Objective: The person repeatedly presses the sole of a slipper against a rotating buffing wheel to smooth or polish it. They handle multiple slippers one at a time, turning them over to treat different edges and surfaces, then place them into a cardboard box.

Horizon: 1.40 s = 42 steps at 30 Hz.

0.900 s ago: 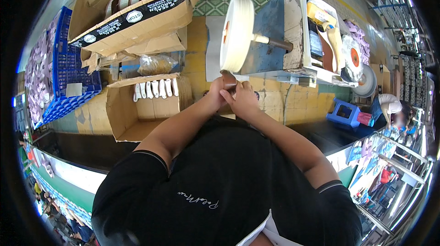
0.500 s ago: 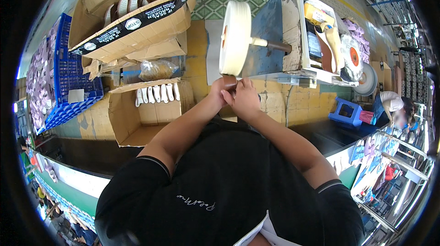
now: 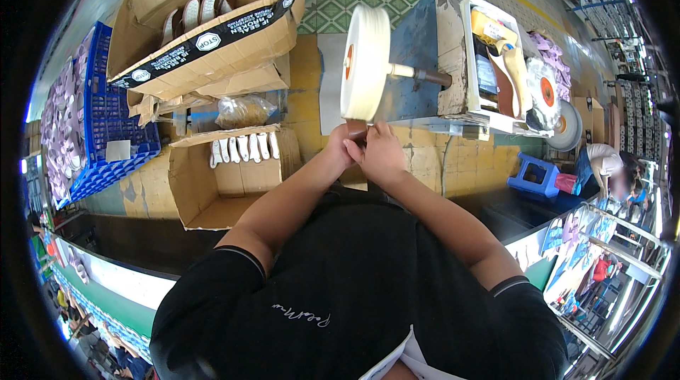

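Observation:
Both hands hold a small brown piece, seemingly a shoe sole [image 3: 356, 128], right under the rim of a white buffing wheel [image 3: 370, 65]. My left hand [image 3: 342, 148] closes around its left side. On the other side my right hand [image 3: 383, 155] grips it, fingers bent and pressed together. The piece's top end meets the wheel's lower edge, or lies very near it. Much of the piece is hidden by my fingers. A shaft [image 3: 418, 74] joins the wheel to a worn blue machine [image 3: 411, 40] on the right.
At left, a low cardboard box [image 3: 193, 192] holds a row of white sole-shaped pieces [image 3: 244, 148]. Behind it, a larger carton [image 3: 163, 68] contains brown-and-white soles. A blue crate [image 3: 103, 111] stands farther left. A white tray [image 3: 467, 47] sits on the machine; a blue stool [image 3: 533, 176] is at right.
The brown piece and both hands stay under the wheel with almost no movement. The whole view has shifted very slightly downward.

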### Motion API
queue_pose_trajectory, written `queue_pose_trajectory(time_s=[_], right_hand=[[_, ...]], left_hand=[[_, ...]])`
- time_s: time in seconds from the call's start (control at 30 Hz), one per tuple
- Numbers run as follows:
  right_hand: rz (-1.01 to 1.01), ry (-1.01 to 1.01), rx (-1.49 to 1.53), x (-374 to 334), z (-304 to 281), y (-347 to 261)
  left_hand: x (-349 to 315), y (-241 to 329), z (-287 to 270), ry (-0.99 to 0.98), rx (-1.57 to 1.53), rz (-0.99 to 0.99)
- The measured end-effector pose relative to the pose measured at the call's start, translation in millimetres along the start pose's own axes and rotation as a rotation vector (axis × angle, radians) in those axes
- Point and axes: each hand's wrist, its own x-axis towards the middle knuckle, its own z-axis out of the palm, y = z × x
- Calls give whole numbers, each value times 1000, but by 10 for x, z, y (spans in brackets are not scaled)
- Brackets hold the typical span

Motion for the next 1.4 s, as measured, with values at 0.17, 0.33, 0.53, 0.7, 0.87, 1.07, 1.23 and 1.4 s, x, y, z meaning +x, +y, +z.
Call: queue_pose_trajectory(time_s=[0.17,0.33,0.53,0.7,0.87,1.07,1.23,1.4], right_hand=[[74,-71,-1,92,72,-14],[20,-29,-12,-5,-18,3],[15,-39,-39,66,-74,-51],[-8,-24,-55,14,-101,-35],[9,-31,-38,89,-70,-40],[-65,29,-59,-113,-250,-53],[-166,-13,-15,-402,-622,-112],[-401,17,267,-666,-1080,-77]], left_hand=[[155,91,-80,-74,119,-36],[-44,22,-19,-90,93,21],[-7,102,63,-29,98,-41],[5,24,48,-18,-36,-42],[9,57,91,-26,-1,-21],[-222,-2,278,68,-92,-45],[-724,-172,230,-369,109,165],[-1359,-51,380,-139,-174,38]])
